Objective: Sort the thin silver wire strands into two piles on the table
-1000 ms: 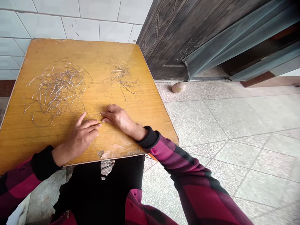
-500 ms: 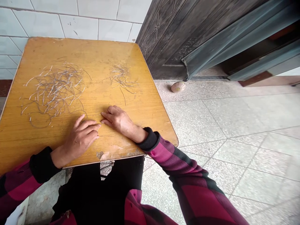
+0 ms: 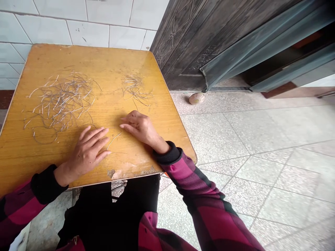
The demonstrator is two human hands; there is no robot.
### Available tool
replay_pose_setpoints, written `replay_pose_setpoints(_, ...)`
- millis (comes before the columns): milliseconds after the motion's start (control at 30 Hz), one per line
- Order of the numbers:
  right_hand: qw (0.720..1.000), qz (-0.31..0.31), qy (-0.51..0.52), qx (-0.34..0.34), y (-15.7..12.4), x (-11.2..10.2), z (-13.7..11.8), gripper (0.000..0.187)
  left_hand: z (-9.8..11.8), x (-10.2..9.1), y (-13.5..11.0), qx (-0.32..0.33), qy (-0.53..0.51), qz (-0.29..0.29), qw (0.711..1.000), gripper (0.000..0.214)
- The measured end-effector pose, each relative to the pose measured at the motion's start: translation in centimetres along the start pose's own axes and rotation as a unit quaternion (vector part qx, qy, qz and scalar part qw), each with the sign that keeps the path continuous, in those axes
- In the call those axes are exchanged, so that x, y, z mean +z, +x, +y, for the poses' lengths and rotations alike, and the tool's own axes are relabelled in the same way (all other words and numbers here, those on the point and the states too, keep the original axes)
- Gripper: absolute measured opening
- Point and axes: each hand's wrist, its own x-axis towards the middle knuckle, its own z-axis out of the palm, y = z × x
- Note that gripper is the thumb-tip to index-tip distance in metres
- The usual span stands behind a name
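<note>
My left hand lies flat on the yellow wood-grain tabletop with its fingers spread, holding nothing. My right hand rests a little further up the table, its fingertips pointing left and empty. Between them lies a thin bent wire strand, touching neither hand. A large tangled pile of thin silvery wire pieces sits just above my left hand. A smaller wire cluster lies above my right hand.
The table's near edge has chipped veneer above my dark-clothed lap. White wall tiles meet the far edge. A dark metal door stands to the right, with a small ball on the speckled tile floor.
My right hand has slid up and right, away from my left hand. My left fingers have spread and drawn back, uncovering the thin wire strand between my hands.
</note>
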Motion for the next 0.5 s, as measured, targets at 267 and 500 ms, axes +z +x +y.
replay_pose_setpoints(267, 0.997, -0.080, 0.011, -0.008, -2.3, -1.3, -2.7, 0.048, -0.1, 0.9, 0.1, -0.036, 0.047, -0.058, 0.997, 0.044)
replay_pose_setpoints(500, 0.991, -0.114, -0.055, -0.035, -4.4, 0.3, -3.1, 0.069, -0.4, 1.5, -0.3, -0.034, 0.048, -0.069, 0.996, 0.044)
